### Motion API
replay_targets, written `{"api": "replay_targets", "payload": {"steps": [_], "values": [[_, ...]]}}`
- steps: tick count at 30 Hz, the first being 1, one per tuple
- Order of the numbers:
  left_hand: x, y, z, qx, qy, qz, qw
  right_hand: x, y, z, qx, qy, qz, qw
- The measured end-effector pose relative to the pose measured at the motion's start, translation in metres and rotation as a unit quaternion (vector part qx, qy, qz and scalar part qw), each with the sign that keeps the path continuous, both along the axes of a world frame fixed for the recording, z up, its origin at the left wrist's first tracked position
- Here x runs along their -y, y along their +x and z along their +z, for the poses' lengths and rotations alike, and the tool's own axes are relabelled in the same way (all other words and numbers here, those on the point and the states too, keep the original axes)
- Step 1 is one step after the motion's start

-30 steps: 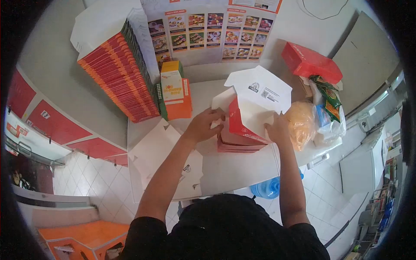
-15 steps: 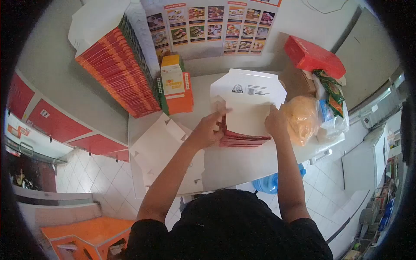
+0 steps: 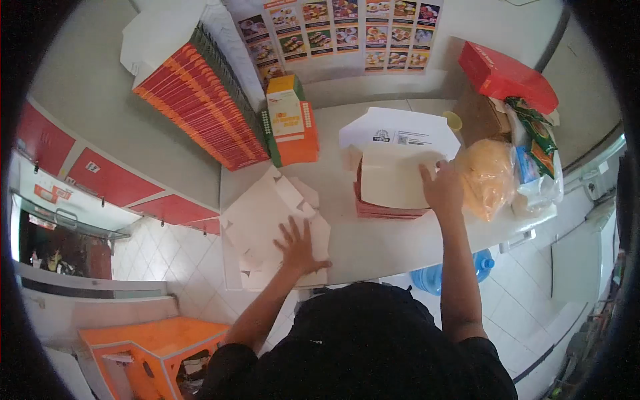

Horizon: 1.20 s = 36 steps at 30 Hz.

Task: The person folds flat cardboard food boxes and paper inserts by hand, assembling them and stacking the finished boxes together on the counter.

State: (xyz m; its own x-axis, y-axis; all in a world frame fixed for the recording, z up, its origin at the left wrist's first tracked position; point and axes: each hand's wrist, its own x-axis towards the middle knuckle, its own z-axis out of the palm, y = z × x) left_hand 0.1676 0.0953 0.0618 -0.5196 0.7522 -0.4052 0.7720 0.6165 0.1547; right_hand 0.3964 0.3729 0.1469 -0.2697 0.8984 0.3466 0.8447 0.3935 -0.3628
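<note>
My left hand (image 3: 297,252) lies with its fingers spread on flat white cardboard box blanks (image 3: 257,233) at the left of the table. A folded cardboard box (image 3: 393,177), white inside with a raised printed lid, sits atop a small stack with red sides (image 3: 390,211). At the box's right edge is my right hand (image 3: 443,187), its thumb and forefinger apart; its other fingers are partly hidden. Whether it touches the box wall, I cannot tell.
A tall stack of red-and-orange boxes (image 3: 207,110) stands at the back left, beside a yellow-and-white carton (image 3: 287,110). To the right are an orange-filled plastic bag (image 3: 490,177), green packets (image 3: 533,130) and a red box (image 3: 507,80). A blue water bottle (image 3: 430,279) stands below the table.
My left hand has let go of the box's left side and moved down left onto the flat blanks. My right hand stays by the box's right edge, its fingers looser. The view has shifted slightly.
</note>
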Motion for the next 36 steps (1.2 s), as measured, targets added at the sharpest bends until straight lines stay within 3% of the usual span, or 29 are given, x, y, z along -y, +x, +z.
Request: {"api": "replay_targets", "payload": {"steps": [1,4,6,7,10,11,13,16,17,20,22,25,26,27,28,30,32,34,35,36], "values": [[0.010,-0.004,-0.009,0.007,-0.019,-0.006,1.000,0.006,0.001,0.010,-0.048,0.053,0.021,0.997],[0.041,-0.017,-0.025,0.043,0.148,-0.052,0.987,0.050,-0.006,0.066,-0.173,0.075,0.111,0.976],[0.054,-0.040,-0.050,0.122,0.230,-0.077,0.962,0.084,-0.016,0.068,-0.239,0.050,0.216,0.945],[0.056,-0.049,-0.055,0.158,0.272,-0.092,0.945,0.101,-0.022,0.064,-0.249,-0.016,0.299,0.921],[0.058,-0.032,0.004,0.052,0.323,0.020,0.945,0.132,-0.047,0.035,-0.185,-0.187,0.445,0.856],[0.058,-0.021,0.025,0.050,0.378,0.086,0.920,0.136,-0.056,0.017,-0.182,-0.236,0.438,0.848],[0.064,-0.002,0.059,0.057,0.378,0.172,0.908,0.142,-0.074,-0.014,-0.172,-0.332,0.424,0.825],[0.072,0.021,0.079,0.107,0.447,0.262,0.849,0.166,-0.086,-0.024,-0.241,-0.246,0.535,0.771],[0.074,0.029,0.083,0.131,0.479,0.283,0.821,0.173,-0.092,-0.024,-0.291,-0.237,0.520,0.767],[0.076,0.058,0.115,0.123,0.571,0.177,0.792,0.181,-0.102,-0.023,-0.402,-0.224,0.503,0.732],[0.076,0.072,0.116,0.273,0.636,0.068,0.718,0.166,-0.106,-0.026,-0.435,-0.232,0.542,0.680],[0.096,0.069,0.099,0.514,0.634,0.058,0.575,0.162,-0.095,0.007,-0.383,-0.245,0.618,0.642],[0.100,0.066,0.095,0.515,0.630,0.091,0.574,0.163,-0.091,0.022,-0.360,-0.249,0.643,0.629],[0.101,0.064,0.098,0.516,0.626,0.124,0.571,0.163,-0.092,0.036,-0.334,-0.159,0.674,0.639],[0.101,0.063,0.104,0.517,0.622,0.157,0.567,0.163,-0.094,0.043,-0.300,-0.141,0.686,0.647],[0.099,0.058,0.120,0.401,0.553,0.283,0.674,0.164,-0.097,0.052,-0.233,-0.101,0.707,0.660],[0.098,0.056,0.118,0.412,0.588,0.268,0.643,0.172,-0.095,0.064,-0.176,-0.053,0.734,0.654],[0.088,0.065,0.138,0.503,0.683,0.204,0.488,0.176,-0.093,0.065,-0.146,-0.015,0.757,0.637],[0.090,0.062,0.147,0.569,0.677,0.174,0.433,0.177,-0.094,0.062,-0.143,-0.002,0.768,0.624],[0.093,0.054,0.147,0.554,0.668,0.210,0.450,0.177,-0.093,0.060,-0.139,0.011,0.779,0.612]]}}
